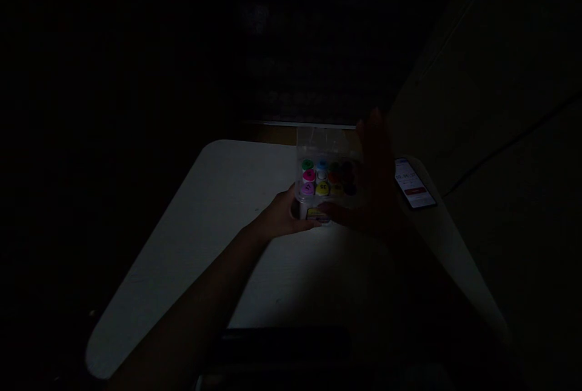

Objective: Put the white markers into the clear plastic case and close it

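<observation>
Case is between my two hands, over the far part of the tabletop; from my view I can't tell whether its base rests there or is held above. My left hand grips its left side, thumb along the front. My right hand is spread wide at the other side, fingers up and thumb across the front near the label; whether it presses on the plastic I can't tell. Inside stand pens with round caps, among them pink, blue and yellow, and a clear flap, likely the lid, rises behind them.

I'd worry about tilt: if my left grip slackened with the top apparently open, pens could slide out. Too hard a squeeze might bow the thin walls. The gloom and my right hand's shadow could make me misjudge contact, and a wide swing rightward might knock the phone
</observation>
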A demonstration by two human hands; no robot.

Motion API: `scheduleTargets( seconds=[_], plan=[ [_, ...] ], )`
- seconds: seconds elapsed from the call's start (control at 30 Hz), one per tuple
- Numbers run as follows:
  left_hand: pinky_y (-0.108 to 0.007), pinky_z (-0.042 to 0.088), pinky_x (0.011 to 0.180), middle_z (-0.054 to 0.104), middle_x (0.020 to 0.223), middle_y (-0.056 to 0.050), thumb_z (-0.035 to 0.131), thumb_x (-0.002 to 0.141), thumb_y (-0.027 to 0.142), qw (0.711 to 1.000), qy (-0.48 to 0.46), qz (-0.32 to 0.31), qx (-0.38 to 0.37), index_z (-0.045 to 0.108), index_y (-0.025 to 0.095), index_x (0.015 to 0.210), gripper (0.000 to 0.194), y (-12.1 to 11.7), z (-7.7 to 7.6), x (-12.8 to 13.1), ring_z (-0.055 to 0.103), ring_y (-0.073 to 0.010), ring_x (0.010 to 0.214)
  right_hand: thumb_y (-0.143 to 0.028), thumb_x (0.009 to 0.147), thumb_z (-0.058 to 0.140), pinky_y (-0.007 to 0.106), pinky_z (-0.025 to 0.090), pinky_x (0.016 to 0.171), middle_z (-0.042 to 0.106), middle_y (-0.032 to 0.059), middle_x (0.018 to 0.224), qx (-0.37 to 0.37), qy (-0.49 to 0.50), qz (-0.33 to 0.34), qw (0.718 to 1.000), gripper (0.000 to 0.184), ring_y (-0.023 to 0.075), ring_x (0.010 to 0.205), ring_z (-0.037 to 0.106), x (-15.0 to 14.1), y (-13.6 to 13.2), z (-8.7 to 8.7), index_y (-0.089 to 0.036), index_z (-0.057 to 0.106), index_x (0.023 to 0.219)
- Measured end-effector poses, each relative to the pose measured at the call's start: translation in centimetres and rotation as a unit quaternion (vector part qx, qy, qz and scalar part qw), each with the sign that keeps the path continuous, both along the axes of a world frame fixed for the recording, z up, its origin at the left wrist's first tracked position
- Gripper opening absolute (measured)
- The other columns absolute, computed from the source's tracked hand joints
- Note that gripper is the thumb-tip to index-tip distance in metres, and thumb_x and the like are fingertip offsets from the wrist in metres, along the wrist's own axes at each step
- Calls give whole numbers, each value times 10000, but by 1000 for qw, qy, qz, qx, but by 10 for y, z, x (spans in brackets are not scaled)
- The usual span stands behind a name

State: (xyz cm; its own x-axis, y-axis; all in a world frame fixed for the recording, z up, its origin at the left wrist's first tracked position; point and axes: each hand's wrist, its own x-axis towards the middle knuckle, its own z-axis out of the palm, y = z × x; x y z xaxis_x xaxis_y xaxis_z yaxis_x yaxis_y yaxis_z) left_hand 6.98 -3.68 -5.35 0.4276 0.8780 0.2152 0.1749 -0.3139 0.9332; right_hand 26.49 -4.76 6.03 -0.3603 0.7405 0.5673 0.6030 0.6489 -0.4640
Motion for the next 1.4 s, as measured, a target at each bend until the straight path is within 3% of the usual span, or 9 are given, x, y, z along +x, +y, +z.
scheduleTargets(
  seconds=[0.13,0.27,0.4,0.53,0.73,0.9,1.07,1.27,1.4],
  plan=[
    [-442,484,915,643,1157,-120,795,589,275,999,-23,2,-23,529,196,1225,694,-2,-1,1,615,-299,1049,-587,776,566,523,419,1017,163,29,1497,-58,31,-3,998,839,324,1430,87,7,5,-6,-392,83,1434],
    [-434,496,895,642,1157,-117,800,583,280,999,-27,-12,-20,520,214,1220,699,-1,-2,1,620,-294,1035,-525,920,302,462,415,1040,179,27,1505,-88,103,-22,991,585,238,1405,230,5,21,-25,-378,59,1431],
    [-428,503,877,654,1131,-108,804,567,290,999,-6,-34,-4,549,211,1180,669,-1,1,1,630,-295,1012,-547,931,197,452,429,1019,346,83,1441,-133,143,-65,979,533,229,1326,383,0,36,-37,-291,203,1399],
    [-402,510,865,654,1137,-104,797,582,295,999,-1,-39,-3,532,211,1200,678,-4,3,2,635,-277,999,-509,946,177,447,457,983,455,74,1374,-203,129,-82,967,489,224,1289,435,7,41,-32,-272,344,1339],
    [-394,510,865,644,1160,-113,787,600,314,997,-2,-69,-19,511,188,1215,685,-4,3,3,634,-268,1003,-544,895,390,398,493,944,485,67,1346,-118,159,-50,979,492,238,1232,491,17,44,-27,-262,447,1294],
    [-392,506,888,632,1189,-116,783,604,302,997,-7,-78,-17,515,181,1220,683,-3,5,3,624,-269,1026,-560,844,491,477,400,1048,414,20,1407,3,184,-34,982,554,273,1349,345,18,40,-23,-344,402,1346],
    [-400,498,903,624,1205,-122,788,598,297,997,-4,-80,-19,522,179,1213,680,-3,5,3,619,-274,1041,-478,915,405,470,399,1045,274,39,1495,0,193,53,980,563,271,1378,296,9,22,-11,-317,258,1434],
    [-409,502,895,611,1223,-145,792,592,307,998,-21,-33,-48,490,167,1246,734,-4,3,4,613,-284,1063,-414,926,391,407,467,979,366,48,1422,31,159,51,985,476,229,1305,413,4,11,-6,-302,308,1381],
    [-418,516,872,623,1194,-156,795,586,317,995,-41,6,-93,484,142,1233,739,-3,7,2,621,-296,1051,-363,929,402,390,388,1069,383,94,1415,46,77,46,995,390,192,1347,344,1,7,-2,-233,388,1296]
  ],
)
